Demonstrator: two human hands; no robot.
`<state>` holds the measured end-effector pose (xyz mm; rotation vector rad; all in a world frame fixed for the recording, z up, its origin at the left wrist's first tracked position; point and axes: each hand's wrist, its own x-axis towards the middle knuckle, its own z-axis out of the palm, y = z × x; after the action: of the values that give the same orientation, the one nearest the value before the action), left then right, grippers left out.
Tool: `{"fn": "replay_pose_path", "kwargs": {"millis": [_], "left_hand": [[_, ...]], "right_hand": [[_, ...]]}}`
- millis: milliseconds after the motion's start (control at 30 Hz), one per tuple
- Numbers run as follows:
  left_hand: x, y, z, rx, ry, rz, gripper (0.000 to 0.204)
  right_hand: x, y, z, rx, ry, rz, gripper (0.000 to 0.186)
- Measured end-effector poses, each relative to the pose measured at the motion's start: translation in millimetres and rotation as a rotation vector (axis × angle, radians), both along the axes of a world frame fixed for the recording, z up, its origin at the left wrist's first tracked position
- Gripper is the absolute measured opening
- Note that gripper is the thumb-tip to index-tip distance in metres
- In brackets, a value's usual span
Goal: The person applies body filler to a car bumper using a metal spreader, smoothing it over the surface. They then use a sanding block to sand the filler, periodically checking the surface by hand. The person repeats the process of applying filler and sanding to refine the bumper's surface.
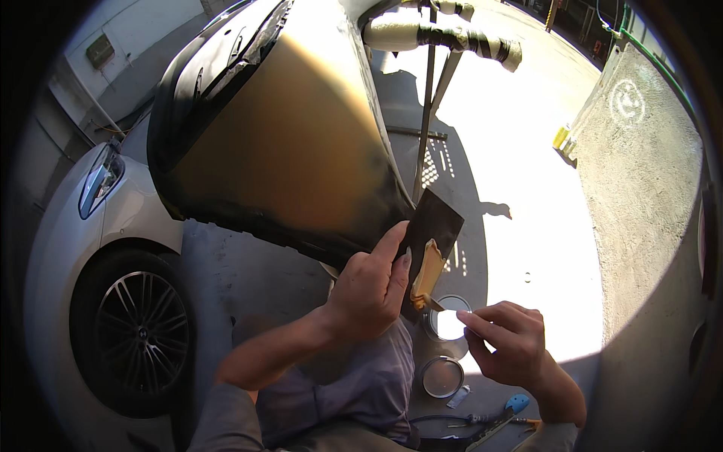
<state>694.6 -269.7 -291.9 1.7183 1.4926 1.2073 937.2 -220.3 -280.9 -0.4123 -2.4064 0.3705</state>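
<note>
My left hand is closed on the edge of a dark, flat mixing board, tilted in front of me. A long smear of tan filler paste lies on the board, with a thicker lump at its lower end. Pinched in my right hand is a thin putty knife, mostly hidden by glare and my fingers. Its tip touches the lump of paste. Below the board, a round can stands on the ground, its top washed out by sunlight. Just nearer lies a second round tin or lid.
A large car body panel, tan with black edges, rests ahead on a metal stand with a padded, taped arm. At left stands a light car. A concrete wall rises right. A hose and tools lie near my feet.
</note>
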Motion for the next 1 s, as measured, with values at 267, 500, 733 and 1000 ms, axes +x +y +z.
{"fn": "replay_pose_path", "kwargs": {"millis": [267,500,733,1000], "left_hand": [[-13.2,1.4,9.9,0.100,0.031,-0.007,0.045],[-24.6,11.4,5.7,0.098,0.026,-0.006,0.042],[-26.4,18.1,7.4,0.072,-0.050,-0.090,0.041],[-37.4,6.2,8.8,0.101,0.035,-0.131,0.042]], "right_hand": [[-14.8,11.3,-2.1,0.075,0.121,-0.092,0.043],[-17.2,-1.9,8.9,0.073,0.082,-0.195,0.044],[-14.1,-10.1,17.3,0.008,-0.046,-0.229,0.035],[-27.5,-7.2,24.7,0.066,0.018,-0.259,0.030]]}}
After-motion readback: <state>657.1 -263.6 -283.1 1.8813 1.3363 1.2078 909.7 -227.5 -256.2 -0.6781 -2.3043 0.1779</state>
